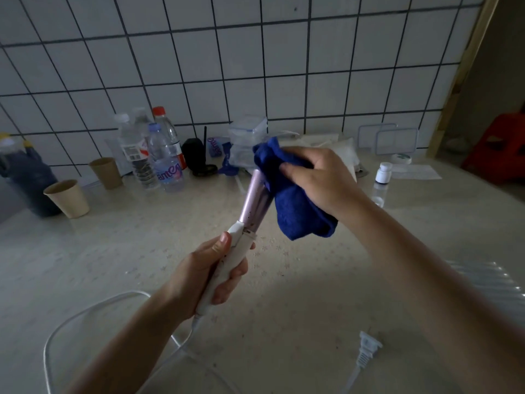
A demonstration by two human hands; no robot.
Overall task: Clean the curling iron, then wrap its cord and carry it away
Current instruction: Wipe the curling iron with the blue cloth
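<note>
Above the speckled counter (113, 265), the left hand (210, 268) grips the iron (250, 206) by its smooth white handle. The right hand (318, 180) clamps a fuzzy blue cloth (295, 206) around the lilac barrel's tip. The white cord (85, 311) loops to a flat plug (368, 348) on the counter.

Pale speckled counter (119, 260) against a white tiled wall (255, 66) with dark grout. At the left, two brown paper cups (67, 198) (106, 172), well apart, beside a dark bottle (25, 177). Behind them, clustered clear plastic water bottles (167, 163), one red-capped. At the right, a small white-capped bottle (383, 172) near a round white jar (400, 158). Beyond the counter's right end, a red stool (500, 155).
</note>
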